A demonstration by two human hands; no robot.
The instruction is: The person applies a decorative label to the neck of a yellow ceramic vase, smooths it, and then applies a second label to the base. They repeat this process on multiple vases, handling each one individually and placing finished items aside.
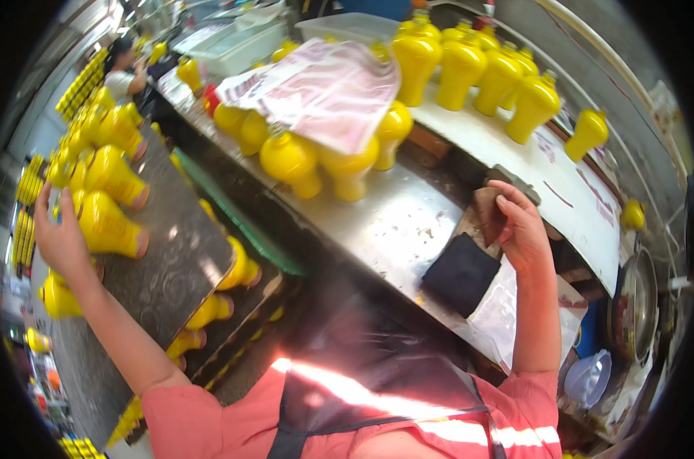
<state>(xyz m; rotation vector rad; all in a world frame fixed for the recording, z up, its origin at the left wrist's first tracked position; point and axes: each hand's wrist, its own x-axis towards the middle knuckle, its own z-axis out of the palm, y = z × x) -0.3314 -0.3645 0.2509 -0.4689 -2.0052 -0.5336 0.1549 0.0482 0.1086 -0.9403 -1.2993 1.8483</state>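
My left hand [60,239] is stretched out to the left, fingers apart, beside a glossy yellow bottle [108,223] lying on its side on a dark board [180,252]. Whether the fingertips touch that bottle, I cannot tell. On the right, my right hand [521,222] pinches a thin brown piece [488,214], perhaps a sheet or scrap, over the metal worktop [397,229]. Just below it lies a folded black cloth or pad [462,275]. Several upright yellow bottles [288,161] stand farther back, partly hidden beneath a printed plastic sheet [324,88].
More yellow bottles [460,70] line a white shelf board [576,195] at the back right. Below the dark board, further bottles [209,310] lie on a lower level. Pale plastic tubs [240,42] sit at the back. Another person [123,73] works at far left.
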